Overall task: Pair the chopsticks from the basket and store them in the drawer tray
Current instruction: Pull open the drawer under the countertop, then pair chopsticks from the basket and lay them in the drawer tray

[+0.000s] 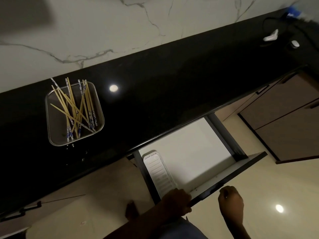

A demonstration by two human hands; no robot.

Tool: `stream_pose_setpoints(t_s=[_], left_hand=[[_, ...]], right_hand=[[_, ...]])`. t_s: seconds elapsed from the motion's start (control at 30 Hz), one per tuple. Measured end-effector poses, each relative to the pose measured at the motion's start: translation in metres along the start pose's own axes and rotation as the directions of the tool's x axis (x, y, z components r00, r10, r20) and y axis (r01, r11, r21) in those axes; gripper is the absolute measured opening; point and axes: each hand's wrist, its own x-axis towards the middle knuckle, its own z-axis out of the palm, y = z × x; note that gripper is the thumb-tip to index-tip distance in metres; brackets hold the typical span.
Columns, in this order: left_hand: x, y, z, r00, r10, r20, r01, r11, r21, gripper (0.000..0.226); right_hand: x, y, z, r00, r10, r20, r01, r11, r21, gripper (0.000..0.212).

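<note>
Several chopsticks, some plain wood and some with blue-white patterned ends, lie jumbled in a clear square basket on the black counter at the left. Below the counter an open drawer holds a white ribbed tray along its left side; the tray looks empty. My left hand grips the drawer's dark front edge near its left end. My right hand hovers loosely curled just in front of that edge, holding nothing.
The black counter runs diagonally beneath a marble-pattern wall. At its far right lie small white objects and a black cable. Brown cabinet fronts stand to the right of the drawer. Glossy beige floor lies below.
</note>
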Motion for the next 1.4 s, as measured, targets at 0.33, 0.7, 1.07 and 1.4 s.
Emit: stream_pose_setpoints(t_s=[0.33,0.7,1.07,1.4], left_hand=[[-0.024,-0.04,-0.036,0.858,-0.116,-0.5,0.066,0.991,-0.118,0.062],[-0.1,-0.126,-0.107,0.397,-0.231,-0.888,0.178,0.969,-0.172,0.091],[-0.188,-0.211,-0.149,0.191,-0.384,-0.903,0.384,0.876,-0.291,0.09],[-0.222,-0.27,-0.18,0.156,-0.571,-0.806,0.446,0.769,-0.458,0.086]], right_hand=[[0.021,-0.101,-0.002,0.889,-0.457,0.038,0.452,0.887,0.093,0.037],[0.04,-0.247,0.021,0.607,-0.794,0.023,0.79,0.607,0.086,0.08],[0.016,-0.393,0.054,0.35,-0.935,0.05,0.932,0.353,0.08,0.077],[-0.011,-0.514,0.096,0.296,-0.951,0.095,0.92,0.31,0.238,0.034]])
